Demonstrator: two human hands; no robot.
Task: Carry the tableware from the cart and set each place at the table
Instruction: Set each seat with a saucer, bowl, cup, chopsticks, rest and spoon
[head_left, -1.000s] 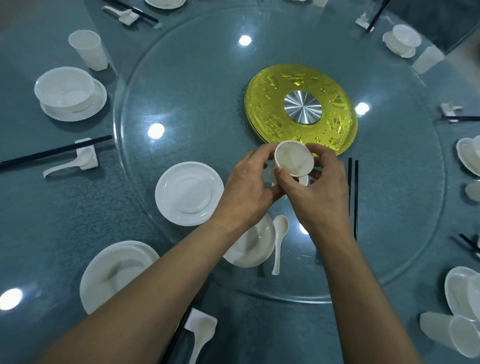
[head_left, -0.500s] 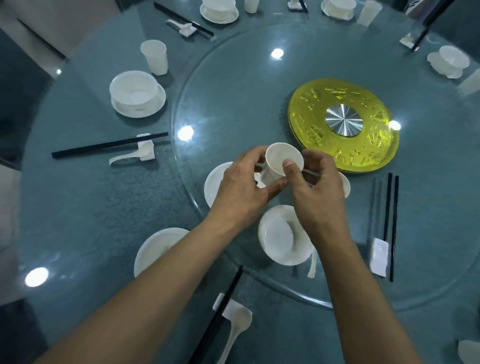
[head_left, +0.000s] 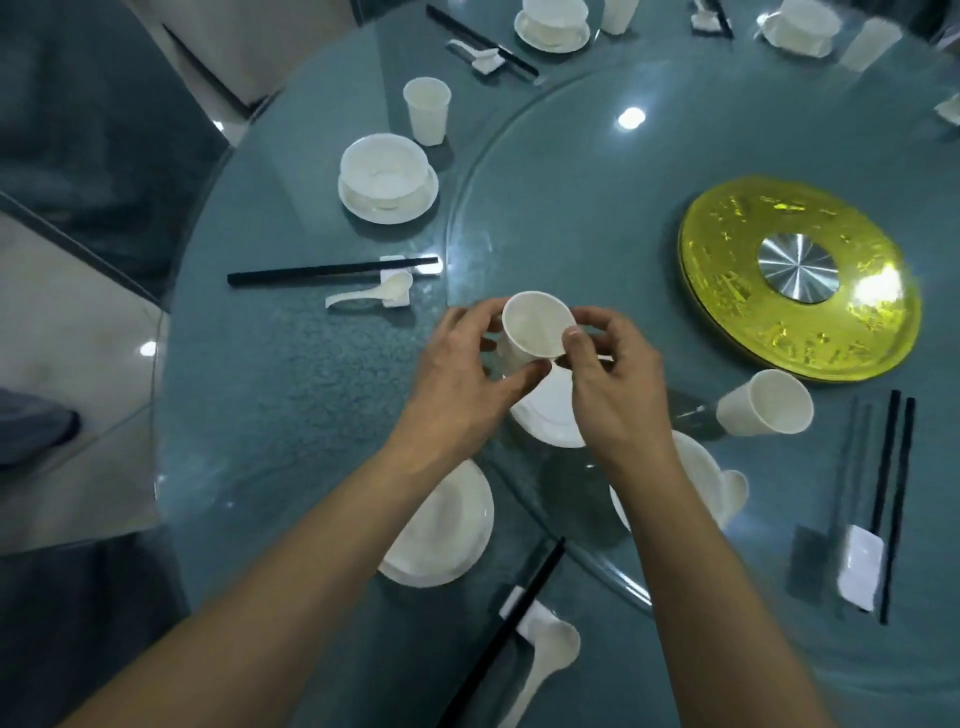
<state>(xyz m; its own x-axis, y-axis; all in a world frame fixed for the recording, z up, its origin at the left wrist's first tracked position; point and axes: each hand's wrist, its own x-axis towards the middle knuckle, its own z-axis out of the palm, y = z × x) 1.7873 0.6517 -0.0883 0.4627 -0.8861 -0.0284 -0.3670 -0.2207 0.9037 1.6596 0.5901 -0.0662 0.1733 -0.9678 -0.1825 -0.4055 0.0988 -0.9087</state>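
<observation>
At six o'clock, chopsticks (head_left: 519, 613) and spoon (head_left: 550, 660). At centre, left hand (head_left: 467, 379) and right hand (head_left: 613, 384) pinching one cup (head_left: 535, 332) over a plate (head_left: 550, 421). Best set down upright beyond the bowl (head_left: 447, 525), like the far cup (head_left: 427, 109) at eleven o'clock.

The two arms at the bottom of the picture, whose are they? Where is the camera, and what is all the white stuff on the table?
The arms belong to a person; there is no machine here. The camera sits on the person's head and looks down, so you see what they see. The left hand and the right hand together hold a white cup above the table. On the blue-green table lie a white plate, a bowl on a saucer, black chopsticks, a white spoon and a second cup. The big glass turntable in the middle has a gold disc at its centre.
</observation>
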